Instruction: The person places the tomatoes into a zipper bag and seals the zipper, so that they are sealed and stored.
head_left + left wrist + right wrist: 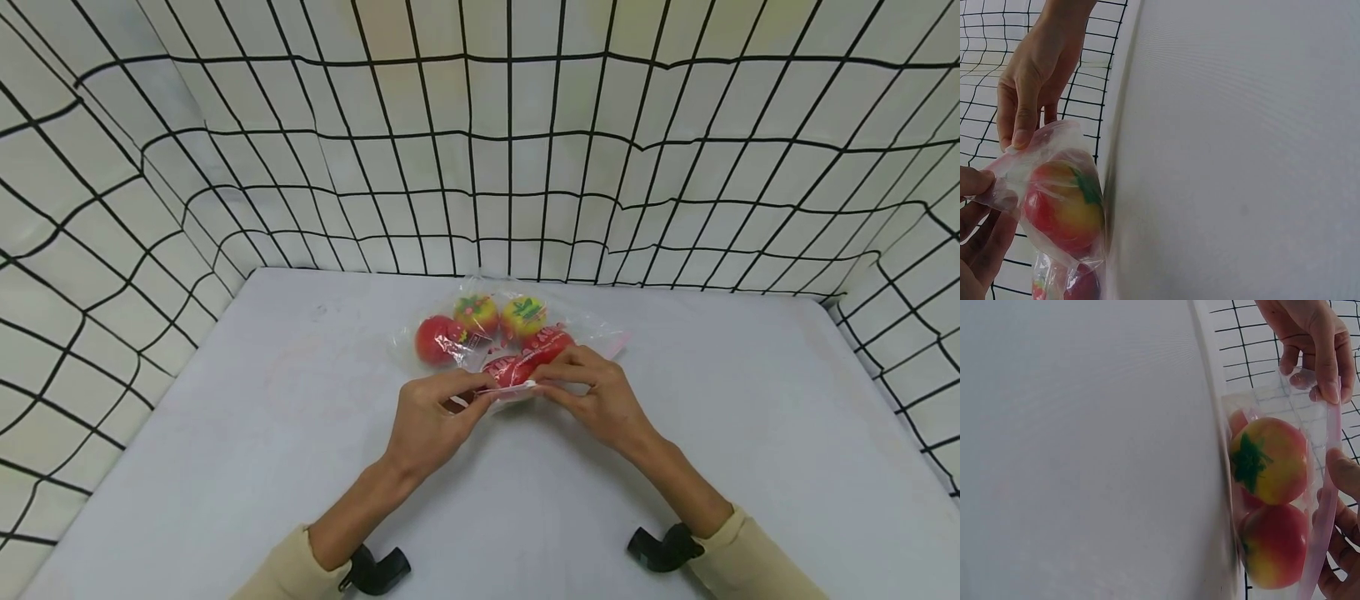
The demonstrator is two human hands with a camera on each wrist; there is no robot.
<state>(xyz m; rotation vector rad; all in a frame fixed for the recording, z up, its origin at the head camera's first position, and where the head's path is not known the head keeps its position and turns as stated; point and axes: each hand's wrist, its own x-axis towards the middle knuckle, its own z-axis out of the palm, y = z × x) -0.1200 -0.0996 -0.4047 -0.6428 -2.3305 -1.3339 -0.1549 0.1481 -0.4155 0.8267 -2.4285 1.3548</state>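
A clear zip bag (581,315) lies toward the back of the table, with a pink closure strip (1318,559) along its edge. Inside are a red tomato-like ball (433,340), two yellow-red ones with green leaf marks (523,317), and red printed plastic (547,342). My left hand (429,419) pinches the bag's near edge between thumb and fingers. Just to the right, my right hand (602,402) pinches the same edge beside a small white piece (530,383), perhaps a slider. Both fingertips partly hide the closure.
A white-covered table (225,467) spreads around the bag. Black netting (510,167) over pale walls encloses the back and both sides. A black curved device (378,571) is at the left wrist, another (663,548) at the right.
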